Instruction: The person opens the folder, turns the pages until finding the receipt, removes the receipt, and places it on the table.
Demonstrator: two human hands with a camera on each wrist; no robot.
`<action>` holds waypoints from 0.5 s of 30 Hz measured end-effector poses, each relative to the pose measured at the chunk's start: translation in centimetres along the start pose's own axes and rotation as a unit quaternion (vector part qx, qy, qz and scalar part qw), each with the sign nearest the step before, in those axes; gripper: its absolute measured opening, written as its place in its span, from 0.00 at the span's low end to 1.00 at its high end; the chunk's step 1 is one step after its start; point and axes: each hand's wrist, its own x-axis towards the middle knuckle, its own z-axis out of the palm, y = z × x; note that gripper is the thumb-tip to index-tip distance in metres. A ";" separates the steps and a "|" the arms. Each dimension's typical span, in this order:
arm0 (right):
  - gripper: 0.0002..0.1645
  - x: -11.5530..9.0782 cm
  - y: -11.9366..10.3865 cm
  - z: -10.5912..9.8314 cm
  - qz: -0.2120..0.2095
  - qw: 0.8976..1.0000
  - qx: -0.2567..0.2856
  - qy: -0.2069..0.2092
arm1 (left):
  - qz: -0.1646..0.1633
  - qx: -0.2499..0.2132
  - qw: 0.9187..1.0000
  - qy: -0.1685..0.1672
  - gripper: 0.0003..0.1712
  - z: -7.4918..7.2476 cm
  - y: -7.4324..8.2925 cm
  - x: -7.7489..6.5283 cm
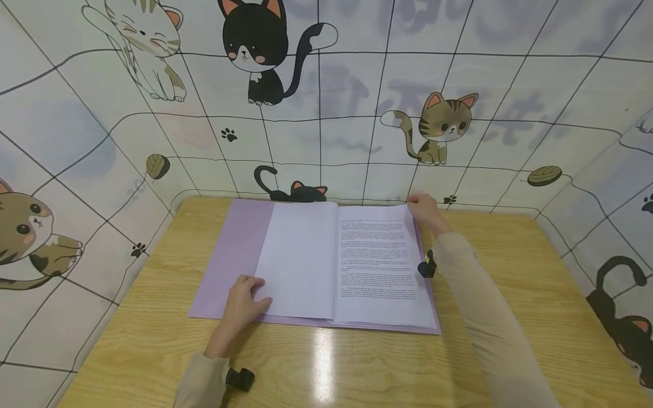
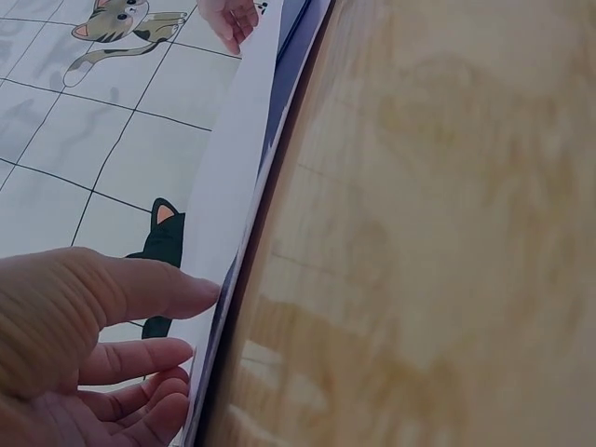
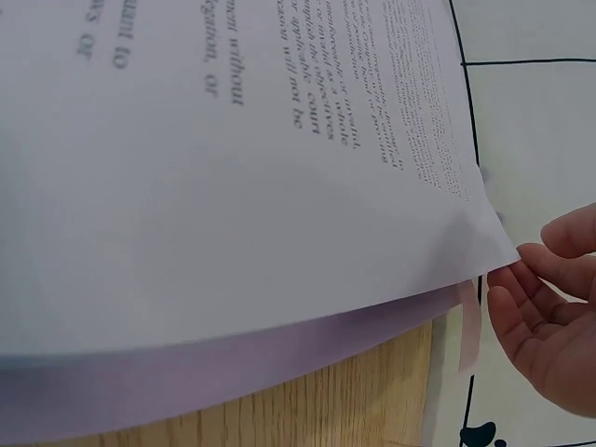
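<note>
A light purple folder (image 1: 244,243) lies open on the table with white sheets in it. Its left page (image 1: 298,260) is blank; the right page (image 1: 378,309) carries printed text. My left hand (image 1: 244,303) rests at the lower left of the blank page, thumb and fingers spread apart. In the left wrist view, the thumb (image 2: 191,293) lies at the paper's edge. At the far right corner of the printed page is my right hand (image 1: 425,211). Up close, its fingertips (image 3: 526,253) touch the page corner, with the thumb (image 3: 570,233) above and off the paper.
The wooden table (image 1: 505,272) extends around the folder. Behind it stands a wall (image 1: 352,141) covered with cartoon cats and grid lines. A pale pink strip (image 3: 470,331) hangs beneath the page corner. Small black cameras (image 1: 428,265) sit on both wrists.
</note>
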 end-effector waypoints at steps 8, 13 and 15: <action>0.25 0.1 0.0 0.4 -0.012 0.999 -0.036 0.006 | -0.005 0.005 1.000 -0.002 0.21 0.0 -0.1 0.1; 0.23 0.1 0.2 0.6 -0.027 0.998 -0.057 0.014 | -0.002 0.001 1.000 -0.002 0.21 0.0 -0.1 0.1; 0.22 0.1 0.2 0.6 -0.032 0.997 -0.066 0.019 | -0.003 -0.002 1.000 -0.004 0.21 0.0 -0.1 0.1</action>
